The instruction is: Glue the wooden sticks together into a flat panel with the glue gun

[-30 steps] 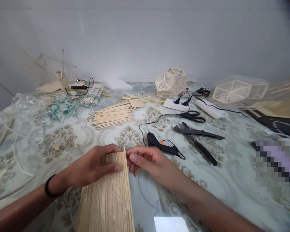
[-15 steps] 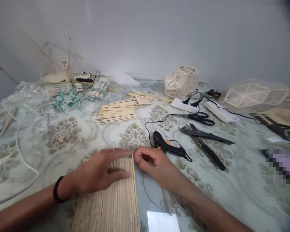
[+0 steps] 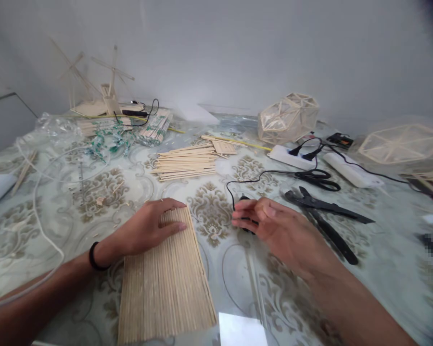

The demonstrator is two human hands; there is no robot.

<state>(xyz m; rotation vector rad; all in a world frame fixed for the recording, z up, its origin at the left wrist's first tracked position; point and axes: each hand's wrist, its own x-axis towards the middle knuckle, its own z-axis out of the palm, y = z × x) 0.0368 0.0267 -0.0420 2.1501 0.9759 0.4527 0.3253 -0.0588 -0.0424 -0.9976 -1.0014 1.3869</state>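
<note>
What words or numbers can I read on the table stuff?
None can be read.
The green print on the stick packs is too blurred to read.
The white power strip, the black cutters and the stick mat under the left hand show no lettering.

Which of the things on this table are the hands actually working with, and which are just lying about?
In hand:
- stick panel, under the flat left hand
- black glue gun, mostly hidden by the right hand

Lying about:
- loose sticks
- scissors
- cutters
- power strip
- stick polyhedron
</note>
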